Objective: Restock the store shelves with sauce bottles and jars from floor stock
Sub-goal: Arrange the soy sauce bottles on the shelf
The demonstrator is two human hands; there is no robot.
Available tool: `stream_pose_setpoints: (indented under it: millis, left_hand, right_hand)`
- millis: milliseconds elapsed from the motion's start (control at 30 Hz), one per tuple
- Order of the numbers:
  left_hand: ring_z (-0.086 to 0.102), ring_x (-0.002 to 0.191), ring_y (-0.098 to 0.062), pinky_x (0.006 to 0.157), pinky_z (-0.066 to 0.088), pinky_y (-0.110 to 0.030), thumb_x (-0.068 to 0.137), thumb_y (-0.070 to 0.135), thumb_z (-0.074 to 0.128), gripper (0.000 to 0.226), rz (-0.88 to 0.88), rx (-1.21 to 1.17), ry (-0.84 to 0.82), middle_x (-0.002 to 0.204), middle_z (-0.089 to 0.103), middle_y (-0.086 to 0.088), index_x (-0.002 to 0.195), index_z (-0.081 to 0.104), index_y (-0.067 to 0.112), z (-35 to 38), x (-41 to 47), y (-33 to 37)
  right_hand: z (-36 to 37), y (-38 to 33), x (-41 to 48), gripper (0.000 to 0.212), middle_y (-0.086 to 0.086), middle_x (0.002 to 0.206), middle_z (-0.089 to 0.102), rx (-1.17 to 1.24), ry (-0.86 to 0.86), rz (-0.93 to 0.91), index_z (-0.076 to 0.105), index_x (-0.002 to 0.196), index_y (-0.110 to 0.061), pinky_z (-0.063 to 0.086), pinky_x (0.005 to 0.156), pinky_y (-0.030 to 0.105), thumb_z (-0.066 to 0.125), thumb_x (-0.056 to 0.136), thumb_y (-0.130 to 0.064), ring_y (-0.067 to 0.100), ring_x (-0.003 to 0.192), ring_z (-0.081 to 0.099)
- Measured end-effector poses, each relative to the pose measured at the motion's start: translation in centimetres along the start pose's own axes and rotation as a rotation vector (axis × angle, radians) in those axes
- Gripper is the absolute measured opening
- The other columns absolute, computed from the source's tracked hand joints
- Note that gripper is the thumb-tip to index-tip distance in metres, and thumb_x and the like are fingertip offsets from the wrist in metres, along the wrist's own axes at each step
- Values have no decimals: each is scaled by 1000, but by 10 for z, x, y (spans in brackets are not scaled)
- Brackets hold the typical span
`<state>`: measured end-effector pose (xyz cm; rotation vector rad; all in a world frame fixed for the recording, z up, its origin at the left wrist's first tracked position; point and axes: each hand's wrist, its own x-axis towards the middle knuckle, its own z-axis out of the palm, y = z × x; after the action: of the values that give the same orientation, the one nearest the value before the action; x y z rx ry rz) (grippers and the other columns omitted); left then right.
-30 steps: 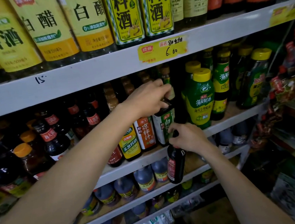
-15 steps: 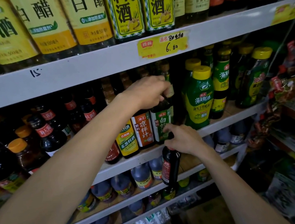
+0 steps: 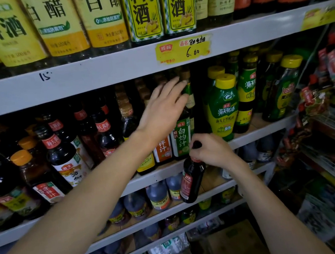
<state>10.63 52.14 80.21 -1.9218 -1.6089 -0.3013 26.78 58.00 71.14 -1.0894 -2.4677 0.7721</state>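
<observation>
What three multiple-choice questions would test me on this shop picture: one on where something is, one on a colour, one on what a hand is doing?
1. Where is the dark bottle that the right hand grips?
A. standing on the top board
B. held in the air in front of the shelves
C. lying in a box

2. What colour are the caps on the green squeeze bottles?
A. red
B. white
C. yellow

3. How is the left hand?
A. fingers straight, reaching among bottle necks
B. clenched round a jar
C. out of sight

Answers:
1 B, it hangs by its neck from the hand and stands on nothing.
2 C, the caps show bright yellow.
3 A, the fingers are spread and grip nothing.
</observation>
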Motion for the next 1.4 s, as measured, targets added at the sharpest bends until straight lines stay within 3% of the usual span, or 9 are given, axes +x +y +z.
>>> stream_pose_setpoints:
  millis: [167, 267, 433, 533, 800, 1000, 1100, 1267, 1400]
  left_hand:
    - [53, 116, -32, 92, 45, -43, 80, -7, 58, 29, -193, -196, 187, 117, 63, -15, 107, 66, 3, 12, -69, 28]
    - [63, 94, -14, 76, 47, -32, 94, 18, 61, 12, -495, -898, -169, 102, 67, 2, 106, 63, 20, 20, -117, 43]
    - [40, 137, -11, 115, 32, -41, 74, 35, 80, 95, -571, -1676, -737, 151, 41, 7, 151, 26, 27, 32, -159, 38]
    - [46, 133, -27, 111, 36, -47, 54, 38, 93, 115, -578, -1836, -756, 146, 48, -10, 149, 31, 16, 21, -163, 34]
    - [67, 97, -6, 89, 54, -38, 60, 52, 86, 63, -714, -1348, -154, 104, 71, 9, 112, 60, 28, -16, -192, 55]
    - [62, 85, 7, 72, 54, -19, 52, 69, 79, 69, -765, -1087, -109, 97, 67, 19, 108, 54, 38, -27, -214, 58]
    - [61, 88, 10, 71, 52, -15, 53, 74, 76, 66, -733, -1158, -177, 98, 66, 22, 105, 47, 45, -31, -228, 44]
    - [61, 116, -16, 100, 48, -45, 54, 66, 83, 102, -660, -1662, -343, 126, 63, -2, 135, 41, 20, -39, -246, 1]
    - [64, 111, -23, 96, 51, -38, 48, 64, 86, 106, -632, -1822, -361, 120, 67, -7, 134, 44, 17, -49, -256, -21]
  right_hand:
    - [-28, -17, -13, 6, -5, 76, 68, 189, -46, -69, 62, 71, -27, 52, 68, 40, 66, 68, -31, 17, 78, 64]
    - [-45, -36, -20, 4, 2, 81, 68, 254, -113, -142, 65, 72, -21, 52, 76, 48, 68, 69, -21, 23, 83, 64]
    - [-65, -82, -32, 18, -18, 70, 64, 304, -235, -234, 65, 73, -20, 44, 61, 17, 68, 77, -3, -4, 68, 58]
    - [-68, -112, -39, 10, -4, 78, 66, 313, -268, -280, 66, 78, -16, 49, 70, 32, 68, 76, -6, 12, 78, 62]
    - [-25, -150, -52, 22, -3, 102, 67, 553, 212, -107, 60, 106, -24, 55, 81, 35, 68, 88, -16, 15, 93, 66]
    - [19, -177, -56, 23, 12, 60, 65, 922, 281, 188, 60, 69, -8, 53, 76, 38, 73, 85, -19, 21, 62, 67]
    - [26, -184, -54, 13, 11, 56, 61, 944, 284, 245, 58, 68, -4, 53, 66, 36, 68, 76, -4, 22, 56, 65]
    - [40, -208, -57, 19, 11, 51, 57, 974, 216, 134, 55, 62, -10, 53, 55, 31, 62, 73, 4, 26, 55, 64]
    - [62, -229, -57, 32, 13, 51, 56, 1026, 127, 19, 56, 53, -17, 52, 55, 30, 62, 75, 6, 27, 55, 62]
